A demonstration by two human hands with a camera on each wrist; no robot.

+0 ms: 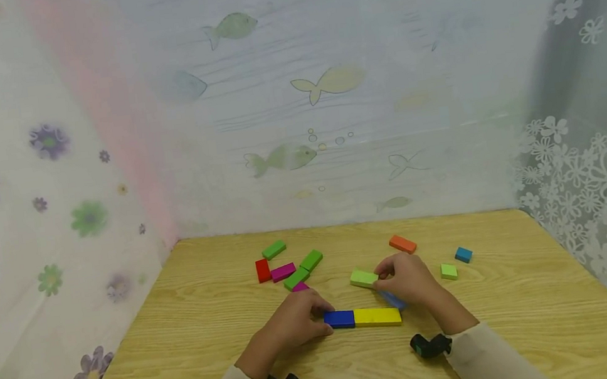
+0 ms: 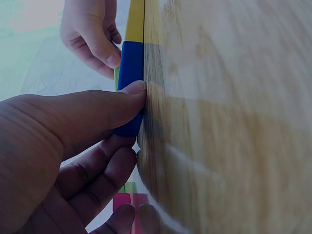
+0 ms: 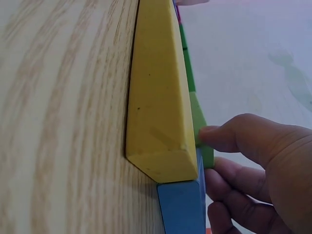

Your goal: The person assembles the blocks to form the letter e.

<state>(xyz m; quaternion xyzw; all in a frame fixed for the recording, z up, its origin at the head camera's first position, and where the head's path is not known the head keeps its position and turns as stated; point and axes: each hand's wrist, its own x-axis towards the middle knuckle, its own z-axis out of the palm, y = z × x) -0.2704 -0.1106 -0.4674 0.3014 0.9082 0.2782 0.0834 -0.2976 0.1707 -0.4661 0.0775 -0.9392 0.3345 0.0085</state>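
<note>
On the wooden table [image 1: 184, 330] a dark blue block [image 1: 339, 319] and a yellow block [image 1: 378, 317] lie end to end. My left hand [image 1: 324, 320] holds the dark blue block at its left end; in the left wrist view the thumb [image 2: 131, 90] presses its near side and the fingers [image 2: 114, 165] curl behind its end. My right hand [image 1: 381, 278] pinches the right end of a light green block [image 1: 364, 278] just beyond the yellow one. A lighter blue block [image 1: 392, 299] lies partly under that hand. The right wrist view shows the yellow block [image 3: 156, 97] and the lighter blue block [image 3: 183, 207].
A group of green [image 1: 273, 249], red [image 1: 263, 270] and magenta [image 1: 283, 272] blocks lies at the back left. An orange block [image 1: 402, 244], a small blue cube [image 1: 463, 254] and a small green cube [image 1: 449, 271] lie at the right. Patterned curtains enclose the table.
</note>
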